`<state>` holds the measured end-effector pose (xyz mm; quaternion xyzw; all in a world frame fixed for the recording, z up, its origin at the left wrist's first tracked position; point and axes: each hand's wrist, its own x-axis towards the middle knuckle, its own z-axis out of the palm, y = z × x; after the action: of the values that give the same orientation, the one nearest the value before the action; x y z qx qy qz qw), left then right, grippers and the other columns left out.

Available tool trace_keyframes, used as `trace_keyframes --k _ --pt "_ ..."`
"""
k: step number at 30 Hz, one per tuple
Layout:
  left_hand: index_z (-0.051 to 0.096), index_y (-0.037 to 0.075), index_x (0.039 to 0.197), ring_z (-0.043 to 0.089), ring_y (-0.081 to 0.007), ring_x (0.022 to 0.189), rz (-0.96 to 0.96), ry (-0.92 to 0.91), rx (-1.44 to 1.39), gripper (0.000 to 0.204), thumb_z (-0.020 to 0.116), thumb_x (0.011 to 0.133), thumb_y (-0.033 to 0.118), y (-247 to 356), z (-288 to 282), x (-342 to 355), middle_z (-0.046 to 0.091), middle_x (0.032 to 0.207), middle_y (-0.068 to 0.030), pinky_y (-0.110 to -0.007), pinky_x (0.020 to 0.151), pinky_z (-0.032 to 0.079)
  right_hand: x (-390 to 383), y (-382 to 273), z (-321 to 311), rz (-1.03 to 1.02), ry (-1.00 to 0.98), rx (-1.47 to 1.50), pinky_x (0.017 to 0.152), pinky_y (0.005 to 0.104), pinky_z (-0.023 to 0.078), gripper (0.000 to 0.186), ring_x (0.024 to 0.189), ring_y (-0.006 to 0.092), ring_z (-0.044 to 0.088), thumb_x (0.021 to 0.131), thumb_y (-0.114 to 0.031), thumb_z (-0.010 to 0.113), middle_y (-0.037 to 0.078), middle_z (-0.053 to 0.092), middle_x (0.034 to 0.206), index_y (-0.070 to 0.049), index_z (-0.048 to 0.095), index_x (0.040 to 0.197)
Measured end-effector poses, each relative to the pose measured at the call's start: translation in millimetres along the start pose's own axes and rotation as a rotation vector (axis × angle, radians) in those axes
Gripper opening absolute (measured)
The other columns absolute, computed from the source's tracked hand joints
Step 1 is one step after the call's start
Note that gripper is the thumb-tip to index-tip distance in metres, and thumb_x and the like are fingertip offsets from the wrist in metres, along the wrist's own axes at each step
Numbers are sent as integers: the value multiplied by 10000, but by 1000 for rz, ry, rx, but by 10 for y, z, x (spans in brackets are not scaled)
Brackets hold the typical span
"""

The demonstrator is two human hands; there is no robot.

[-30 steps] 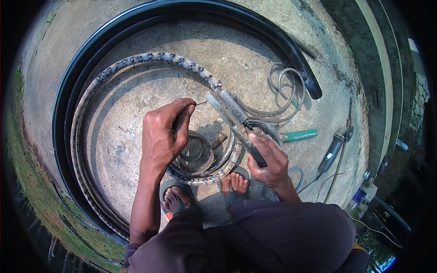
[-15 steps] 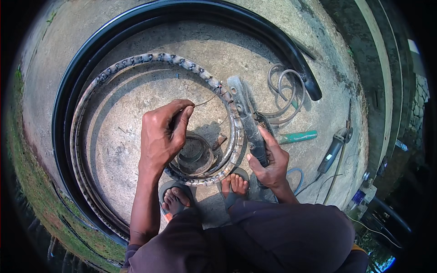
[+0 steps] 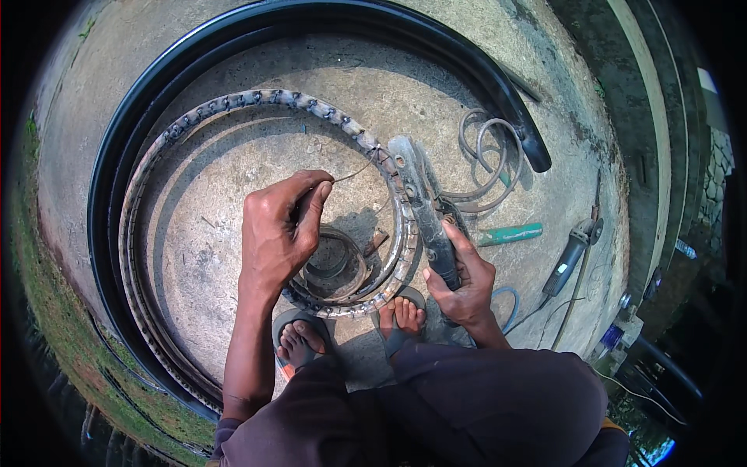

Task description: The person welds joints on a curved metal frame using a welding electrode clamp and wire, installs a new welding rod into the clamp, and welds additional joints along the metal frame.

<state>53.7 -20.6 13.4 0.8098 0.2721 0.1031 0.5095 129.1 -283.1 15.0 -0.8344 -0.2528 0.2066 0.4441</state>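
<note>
My left hand point(image 3: 282, 226) pinches a thin rod point(image 3: 350, 173), which slants up to the ring near the tool's head. My right hand point(image 3: 459, 288) grips a long, scuffed grey-black tool point(image 3: 416, 194) with round holes along its face, angled beside the ring. The coiled ring point(image 3: 257, 99) is pale, banded with many dark ties, and lies on the concrete; its curve passes between my hands. Smaller loops of dark strip point(image 3: 342, 249) lie inside it, partly hidden by my left hand.
A large curved black tube point(image 3: 311, 17) arcs around the work. To the right lie looped cable point(image 3: 490, 124), a green cylinder point(image 3: 510, 233), an angle grinder point(image 3: 568, 261) and a bottle point(image 3: 685, 247). My sandalled feet point(image 3: 299, 338) are below; grass point(image 3: 39, 249) borders the left.
The tool in my right hand has turned from two spread jaws to its holed face, now more upright beside the ring. My left hand has barely moved.
</note>
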Motion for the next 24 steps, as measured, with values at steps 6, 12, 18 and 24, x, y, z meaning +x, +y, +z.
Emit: trace_keyframes --k 6,12,18,24 --pt "719 16 946 652 -240 580 3 9 -10 95 668 892 74 5 -12 2 678 735 -165 -326 573 489 -5 -15 0 35 -8 29 705 288 552 677 853 190 714 708 5 740 187 691 1066 -2 541 1354" --pt "720 21 956 674 -250 610 -14 -5 0 97 674 882 65 -7 -13 4 693 756 -167 -327 587 507 36 -55 -110 347 -68 710 716 270 544 680 855 168 696 786 13 709 172 688 1044 40 450 1414" --pt "721 34 966 708 -270 680 135 9 55 109 688 868 67 -85 -13 12 716 820 -167 -337 619 530 102 -113 -81 -257 -40 -291 736 339 578 657 894 281 718 717 35 720 211 682 1080 27 537 1348" --pt "719 35 963 689 -255 645 82 -16 23 101 678 884 83 -46 -13 10 706 789 -152 -329 605 519 30 35 -49 -32 53 9 803 338 567 663 983 328 707 687 20 732 236 667 1148 38 552 1325"
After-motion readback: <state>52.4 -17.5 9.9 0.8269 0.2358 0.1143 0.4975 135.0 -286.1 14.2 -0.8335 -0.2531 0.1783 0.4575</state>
